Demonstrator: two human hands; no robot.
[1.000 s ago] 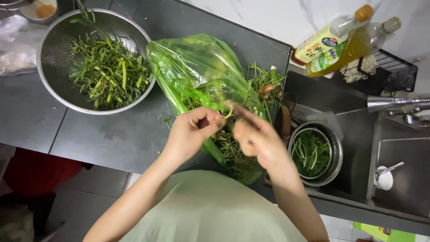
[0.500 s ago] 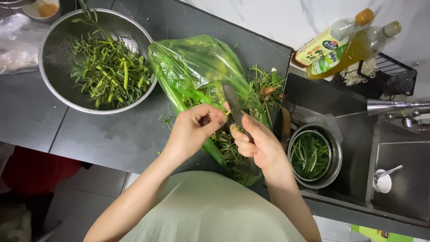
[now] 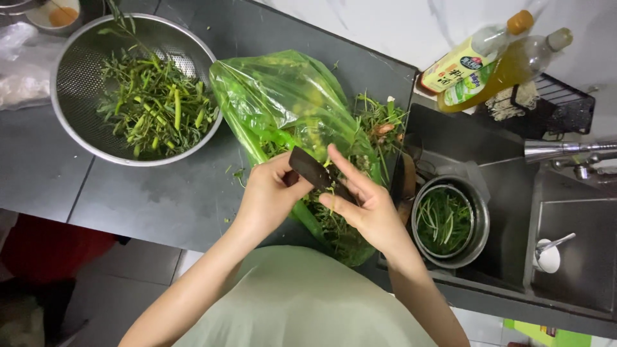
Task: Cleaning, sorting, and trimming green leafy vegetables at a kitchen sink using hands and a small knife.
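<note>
My right hand (image 3: 363, 202) grips a small dark-bladed knife (image 3: 316, 172) over a green plastic bag (image 3: 289, 103) of leafy green stems. My left hand (image 3: 270, 193) pinches a thin green stem against the blade near its tip. Both hands hover above the bag's open end, where loose stems and roots (image 3: 379, 122) spill out. A steel colander (image 3: 77, 122) with cut green stems (image 3: 154, 106) sits at the left on the dark counter (image 3: 148, 199).
A steel pot (image 3: 482, 222) holding greens in water stands in the sink at right. Two oil bottles (image 3: 495, 61) lie at the back right beside a black rack. A tap (image 3: 565, 149) and a white cup with a spoon (image 3: 548, 256) are at far right.
My right hand has turned the knife so the blade now points up-left, and my left hand has closed in on its tip with a stem.
</note>
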